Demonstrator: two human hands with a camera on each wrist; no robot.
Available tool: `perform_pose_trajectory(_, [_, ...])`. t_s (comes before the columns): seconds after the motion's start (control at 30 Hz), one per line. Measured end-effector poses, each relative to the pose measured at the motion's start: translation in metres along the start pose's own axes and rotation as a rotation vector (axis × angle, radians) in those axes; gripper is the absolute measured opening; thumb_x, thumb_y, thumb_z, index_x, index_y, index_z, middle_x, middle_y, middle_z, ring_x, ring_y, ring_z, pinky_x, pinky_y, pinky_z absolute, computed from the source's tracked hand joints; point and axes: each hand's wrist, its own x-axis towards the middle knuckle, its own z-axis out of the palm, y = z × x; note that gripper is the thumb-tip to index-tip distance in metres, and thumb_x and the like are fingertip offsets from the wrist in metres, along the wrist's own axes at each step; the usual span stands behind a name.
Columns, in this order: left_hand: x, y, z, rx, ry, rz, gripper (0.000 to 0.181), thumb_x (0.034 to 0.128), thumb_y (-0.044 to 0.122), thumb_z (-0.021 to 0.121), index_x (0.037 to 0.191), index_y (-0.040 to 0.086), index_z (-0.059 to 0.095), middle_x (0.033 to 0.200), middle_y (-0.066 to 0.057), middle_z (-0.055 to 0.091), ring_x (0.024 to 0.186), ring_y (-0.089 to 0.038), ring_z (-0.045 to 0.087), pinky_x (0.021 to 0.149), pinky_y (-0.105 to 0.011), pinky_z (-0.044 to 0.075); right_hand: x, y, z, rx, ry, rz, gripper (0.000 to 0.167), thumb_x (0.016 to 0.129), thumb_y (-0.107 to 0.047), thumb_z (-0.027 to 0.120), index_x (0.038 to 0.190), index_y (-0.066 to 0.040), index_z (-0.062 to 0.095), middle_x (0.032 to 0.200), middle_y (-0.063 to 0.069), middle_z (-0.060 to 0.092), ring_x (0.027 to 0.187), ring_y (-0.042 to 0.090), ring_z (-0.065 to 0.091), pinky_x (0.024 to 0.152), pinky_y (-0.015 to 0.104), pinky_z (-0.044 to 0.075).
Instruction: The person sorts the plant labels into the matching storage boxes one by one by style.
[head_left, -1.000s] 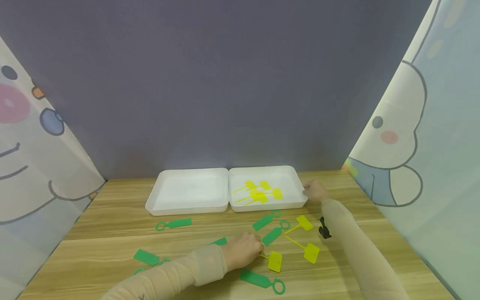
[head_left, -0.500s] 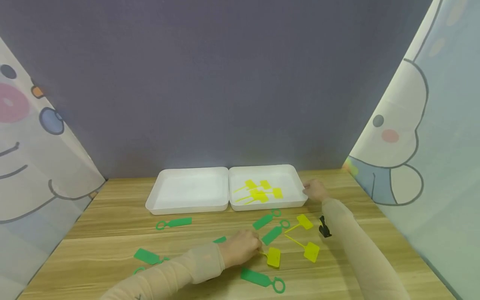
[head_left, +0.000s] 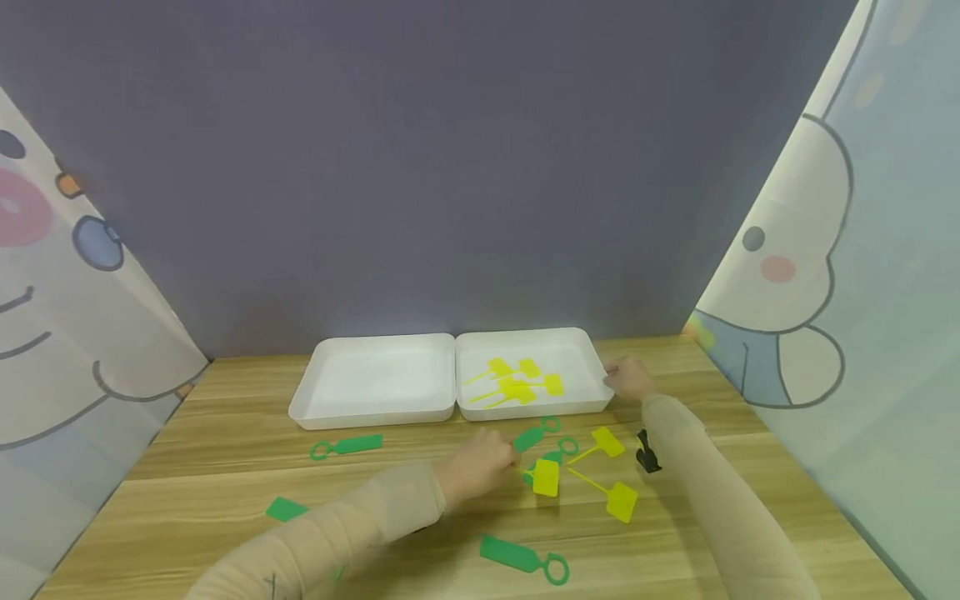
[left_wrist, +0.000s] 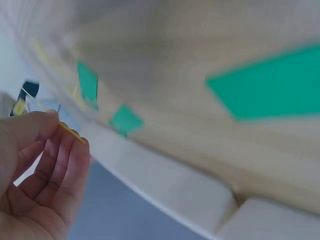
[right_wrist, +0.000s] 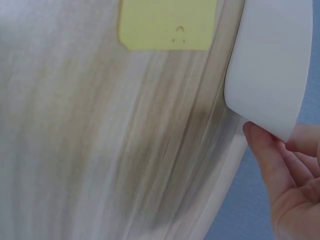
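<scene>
My left hand pinches a yellow tag by its thin stem, just above the table. In the left wrist view, that stem runs between the thumb and fingers. At its far right, the right white tray is held at the wall by my right hand; the right wrist view shows thumb and fingers at the tray's edge. Inside that tray lie several yellow tags. Close to the left hand are two green ring tags, one partly behind the held tag.
A second white tray stands against the first, on its left. Two yellow tags and a black clip-like thing lie on the right. More green tags are spread over the wooden table. A grey wall rises behind.
My left hand has lifted the yellow tag from the table and moved it away from me, toward the right tray. The right hand stays at the tray's edge.
</scene>
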Motion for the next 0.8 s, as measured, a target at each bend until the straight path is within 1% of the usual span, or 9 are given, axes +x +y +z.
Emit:
perform_pose_trajectory(0.07, [0.005, -0.005, -0.006, 0.005, 0.018, -0.008, 0.006, 0.0811, 0.009, 0.067, 0.082, 0.006, 0.072, 0.079, 0.000, 0.068, 0.067, -0.002, 0.062, 0.059, -0.002, 0.043, 0.000, -0.001, 0.000, 0.005, -0.001, 0.003, 0.035, 0.084, -0.003, 0.051, 0.113, 0.015, 0.055, 0.111, 0.032, 0.058, 0.102, 0.044, 0.057, 0.086, 0.048, 0.049])
perform_pose_trajectory(0.2, [0.016, -0.018, -0.021, 0.024, 0.073, -0.025, 0.015, 0.0826, 0.003, 0.064, 0.069, 0.008, 0.068, 0.062, 0.006, 0.053, 0.055, 0.000, 0.041, 0.050, -0.003, 0.034, 0.001, -0.001, 0.000, 0.016, -0.010, 0.015, 0.034, 0.085, -0.002, 0.052, 0.113, 0.015, 0.055, 0.110, 0.032, 0.059, 0.101, 0.043, 0.057, 0.085, 0.047, 0.050])
perform_pose_trajectory(0.33, [0.029, -0.032, -0.033, -0.026, 0.097, -0.057, 0.033, 0.0794, -0.009, 0.054, 0.053, 0.009, 0.049, 0.053, 0.007, 0.032, 0.052, -0.004, 0.025, 0.046, -0.012, 0.022, 0.002, 0.000, 0.000, 0.022, -0.014, 0.022, 0.033, 0.085, -0.002, 0.052, 0.113, 0.015, 0.056, 0.110, 0.032, 0.059, 0.101, 0.043, 0.057, 0.085, 0.047, 0.050])
perform_pose_trajectory(0.43, [0.038, -0.042, -0.040, -0.057, 0.086, -0.093, 0.041, 0.0795, -0.011, 0.049, 0.049, 0.013, 0.035, 0.050, 0.008, 0.023, 0.050, -0.005, 0.022, 0.045, -0.013, 0.020, 0.003, 0.001, 0.000, 0.026, -0.013, 0.022, 0.032, 0.085, -0.002, 0.052, 0.112, 0.015, 0.056, 0.110, 0.032, 0.059, 0.101, 0.042, 0.057, 0.085, 0.046, 0.050])
perform_pose_trajectory(0.53, [0.047, -0.053, -0.043, -0.049, 0.093, -0.126, 0.045, 0.0800, -0.011, 0.048, 0.050, 0.016, 0.028, 0.049, 0.009, 0.019, 0.048, -0.005, 0.021, 0.043, -0.012, 0.019, 0.004, 0.002, 0.001, 0.031, -0.011, 0.018, 0.032, 0.083, -0.002, 0.052, 0.111, 0.015, 0.057, 0.110, 0.031, 0.059, 0.101, 0.043, 0.058, 0.084, 0.046, 0.050])
perform_pose_trajectory(0.57, [0.050, -0.058, -0.044, -0.038, 0.098, -0.133, 0.045, 0.0795, -0.011, 0.047, 0.050, 0.017, 0.026, 0.049, 0.009, 0.020, 0.048, -0.005, 0.021, 0.045, -0.011, 0.025, 0.004, 0.002, 0.001, 0.029, -0.012, 0.016, 0.033, 0.083, -0.002, 0.053, 0.111, 0.015, 0.057, 0.109, 0.031, 0.059, 0.101, 0.042, 0.058, 0.084, 0.046, 0.051])
perform_pose_trajectory(0.7, [0.063, -0.074, -0.043, -0.046, 0.097, -0.181, 0.046, 0.0770, -0.013, 0.046, 0.049, 0.016, 0.023, 0.047, 0.008, 0.018, 0.046, -0.007, 0.017, 0.043, -0.014, 0.022, 0.003, 0.002, 0.001, 0.021, -0.008, 0.012, 0.033, 0.083, -0.002, 0.053, 0.110, 0.015, 0.057, 0.109, 0.032, 0.059, 0.101, 0.043, 0.058, 0.084, 0.047, 0.050])
perform_pose_trajectory(0.77, [0.070, -0.081, -0.041, -0.036, 0.071, -0.224, 0.045, 0.0772, -0.012, 0.046, 0.050, 0.016, 0.024, 0.047, 0.007, 0.020, 0.046, -0.007, 0.017, 0.042, -0.015, 0.022, 0.003, 0.002, 0.001, 0.018, -0.002, 0.010, 0.033, 0.082, -0.001, 0.053, 0.110, 0.016, 0.057, 0.110, 0.032, 0.059, 0.101, 0.043, 0.058, 0.085, 0.047, 0.050])
perform_pose_trajectory(0.8, [0.074, -0.083, -0.040, -0.033, 0.048, -0.255, 0.044, 0.0783, -0.012, 0.046, 0.050, 0.015, 0.027, 0.047, 0.006, 0.021, 0.045, -0.007, 0.018, 0.041, -0.016, 0.017, 0.004, 0.002, 0.001, 0.014, 0.003, 0.009, 0.033, 0.082, -0.001, 0.053, 0.110, 0.016, 0.057, 0.110, 0.033, 0.059, 0.101, 0.043, 0.058, 0.085, 0.047, 0.050])
